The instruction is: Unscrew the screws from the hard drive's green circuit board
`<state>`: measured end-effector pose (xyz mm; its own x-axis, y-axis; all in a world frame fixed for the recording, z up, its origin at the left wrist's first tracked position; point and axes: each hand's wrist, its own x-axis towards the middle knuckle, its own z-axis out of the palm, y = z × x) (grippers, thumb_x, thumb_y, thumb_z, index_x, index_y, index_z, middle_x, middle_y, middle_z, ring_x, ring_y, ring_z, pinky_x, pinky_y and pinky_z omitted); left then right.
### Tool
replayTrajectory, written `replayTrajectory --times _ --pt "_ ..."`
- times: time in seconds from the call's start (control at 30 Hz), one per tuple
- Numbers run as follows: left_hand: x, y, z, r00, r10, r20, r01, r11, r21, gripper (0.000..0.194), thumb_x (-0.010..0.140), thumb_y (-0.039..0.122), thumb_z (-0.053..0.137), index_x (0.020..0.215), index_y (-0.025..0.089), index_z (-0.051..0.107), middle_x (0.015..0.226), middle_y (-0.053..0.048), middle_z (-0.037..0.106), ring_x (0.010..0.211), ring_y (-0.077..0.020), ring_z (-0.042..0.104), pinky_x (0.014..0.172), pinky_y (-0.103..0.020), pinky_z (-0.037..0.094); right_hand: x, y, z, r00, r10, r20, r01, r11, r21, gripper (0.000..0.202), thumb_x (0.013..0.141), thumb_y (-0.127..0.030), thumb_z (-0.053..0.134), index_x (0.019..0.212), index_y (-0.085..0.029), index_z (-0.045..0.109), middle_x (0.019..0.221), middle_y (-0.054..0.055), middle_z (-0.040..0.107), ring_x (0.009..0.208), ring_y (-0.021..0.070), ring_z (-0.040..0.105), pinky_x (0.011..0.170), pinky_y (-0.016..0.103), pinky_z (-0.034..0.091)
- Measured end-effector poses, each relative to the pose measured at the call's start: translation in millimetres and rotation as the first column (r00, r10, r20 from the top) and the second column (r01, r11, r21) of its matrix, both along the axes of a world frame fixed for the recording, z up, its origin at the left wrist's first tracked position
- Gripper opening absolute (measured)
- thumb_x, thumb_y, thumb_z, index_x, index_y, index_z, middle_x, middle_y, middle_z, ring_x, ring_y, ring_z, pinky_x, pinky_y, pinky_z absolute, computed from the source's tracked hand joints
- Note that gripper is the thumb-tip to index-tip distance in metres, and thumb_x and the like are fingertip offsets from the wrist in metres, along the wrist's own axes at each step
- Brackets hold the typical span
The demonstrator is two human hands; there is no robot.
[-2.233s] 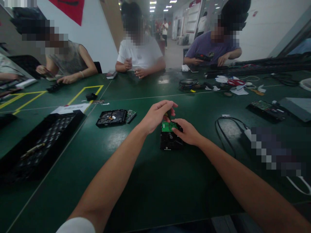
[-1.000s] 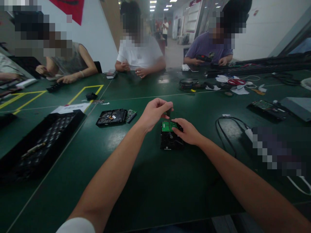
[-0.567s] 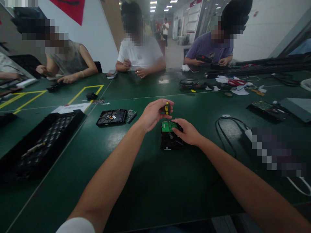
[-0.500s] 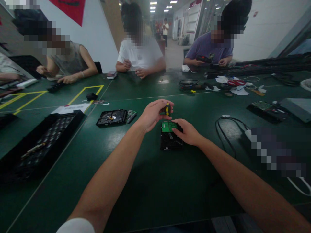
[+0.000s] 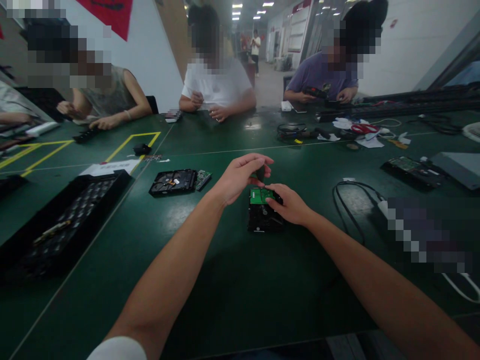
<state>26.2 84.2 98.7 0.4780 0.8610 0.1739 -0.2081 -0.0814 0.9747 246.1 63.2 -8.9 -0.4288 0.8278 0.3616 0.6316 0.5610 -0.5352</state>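
A black hard drive (image 5: 257, 219) lies on the green table in front of me, its green circuit board (image 5: 257, 196) facing up at the far end. My right hand (image 5: 290, 204) is closed around the drive's right side, thumb over the board. Above the far end of the board, my left hand (image 5: 240, 176) has its fingers wrapped round the handle of a small screwdriver (image 5: 260, 173). Only a dark side of that handle shows; I cannot make out where the tip meets the board.
An opened hard drive (image 5: 172, 182) lies left of my hands beside a loose circuit board (image 5: 203, 179). A long black tray (image 5: 112, 187) stands farther left. On the right are a black cable (image 5: 334, 200) and another drive (image 5: 412, 170). Several people sit across the table.
The screwdriver handle has turned in my left fingers: its yellow markings showed before, and now a dark side does. My right hand and the hard drive stay where they were.
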Motion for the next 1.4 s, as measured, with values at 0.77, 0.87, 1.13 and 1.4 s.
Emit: replayTrajectory --times 0.77,0.87,1.13,1.4 --pt "4.3 -4.2 0.7 0.999 -0.030 0.042 0.032 0.998 -0.050 0.025 0.097 0.039 0.065 0.100 0.016 0.075 0.098 -0.008 0.068 0.092 -0.0182 0.067 0.069 -0.026 0.061 0.0 0.1 -1.4 1.000 0.003 -0.007 -0.003 1.000 0.011 0.039 0.103 -0.040 0.059 0.139 -0.024 0.062 0.135 0.013 0.070 0.128 0.0312 0.065 0.112 0.056 0.051" --pt "2.6 -2.4 -0.3 0.997 -0.017 0.071 0.022 0.998 -0.060 0.022 0.096 0.036 0.064 0.095 0.016 0.074 0.102 -0.009 0.067 0.094 -0.0194 0.067 0.071 -0.030 0.064 0.6 0.7 -3.1 1.000 -0.007 -0.010 0.007 1.000 0.024 0.041 0.102 -0.041 0.060 0.140 -0.023 0.062 0.135 0.014 0.070 0.128 0.0317 0.064 0.112 0.055 0.051" --pt "2.7 0.0 -1.4 0.987 0.163 -0.010 -0.163 0.986 -0.032 0.022 0.091 0.032 0.078 0.088 0.016 0.064 0.097 -0.009 0.071 0.087 -0.0175 0.069 0.061 -0.023 0.058 1.0 0.6 -2.7 1.000 -0.014 -0.004 0.014 1.000 0.000 0.041 0.102 -0.039 0.061 0.141 -0.025 0.061 0.135 0.013 0.069 0.130 0.0314 0.064 0.113 0.057 0.050" --pt "2.8 0.1 -4.0 0.999 0.044 0.007 -0.044 0.999 -0.002 0.027 0.097 0.043 0.070 0.104 0.018 0.072 0.095 -0.007 0.069 0.090 -0.0168 0.068 0.063 -0.022 0.057 0.2 0.3 -0.5 1.000 0.007 -0.003 -0.007 1.000 -0.008 0.038 0.103 -0.039 0.059 0.138 -0.022 0.062 0.135 0.014 0.069 0.126 0.0304 0.065 0.112 0.055 0.051"
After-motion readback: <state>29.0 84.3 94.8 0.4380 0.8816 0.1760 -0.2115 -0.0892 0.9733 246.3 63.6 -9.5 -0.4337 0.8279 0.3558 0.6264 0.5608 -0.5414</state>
